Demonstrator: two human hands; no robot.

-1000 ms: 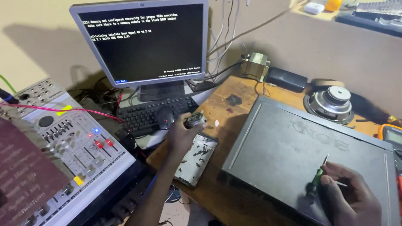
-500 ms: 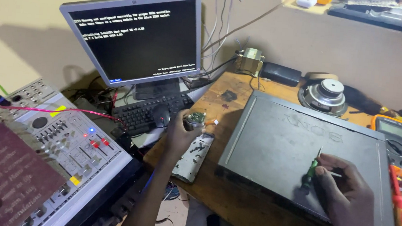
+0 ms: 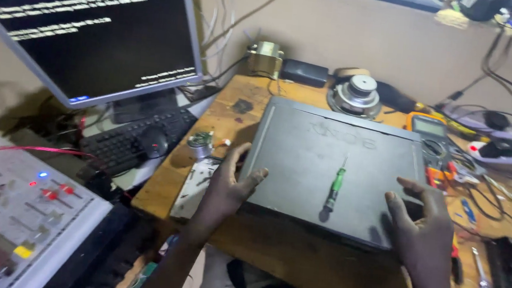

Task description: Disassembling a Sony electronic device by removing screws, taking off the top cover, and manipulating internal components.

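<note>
The flat dark grey metal equipment case [image 3: 334,169] lies on a worn wooden workbench [image 3: 294,271] set against a beige wall, between the two hands. The left hand [image 3: 227,188] is open, fingers spread, its fingertips against the case's left edge. The right hand [image 3: 419,223] is likewise open, fingers curved over the case's near right corner; neither hand is closed around anything. Between the hands, a green-handled screwdriver [image 3: 334,185] lies loose on the smooth, dusty lid. Left of the left hand sit a small round metal part [image 3: 199,144], a black keyboard [image 3: 130,139] with a black mouse [image 3: 153,141], and a grey-framed monitor [image 3: 93,34]. Beyond the hands, at the far bench edge, stands a round speaker driver [image 3: 356,94]. Right of the right hand lie an orange multimeter [image 3: 428,127] and tangled cables.
</note>
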